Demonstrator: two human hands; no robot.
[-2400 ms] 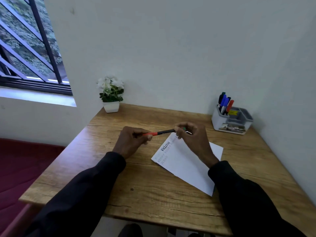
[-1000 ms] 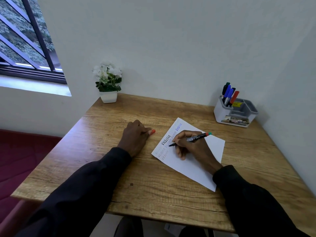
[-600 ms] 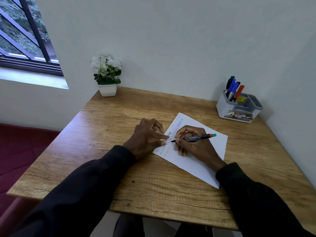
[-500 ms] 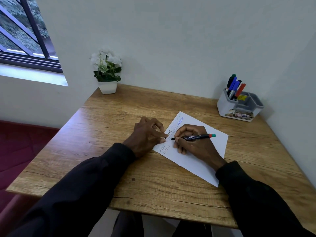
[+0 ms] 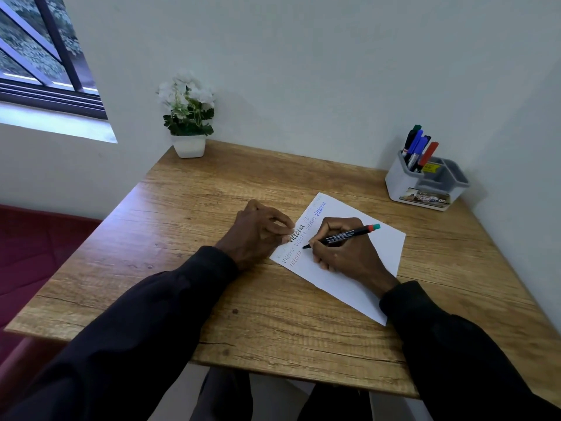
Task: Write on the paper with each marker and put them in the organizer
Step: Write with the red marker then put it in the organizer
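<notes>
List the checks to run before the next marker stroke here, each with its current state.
1. Marker pinched in the right hand's grip: ok.
2. Marker tip down on the paper, by the written lines: ok.
3. Left hand fingertips on the paper's edge: ok.
4. Marker's cap accounted for: cannot tell, none visible.
5. Organizer upright at the table's far corner, with free compartments beside its markers: ok.
</notes>
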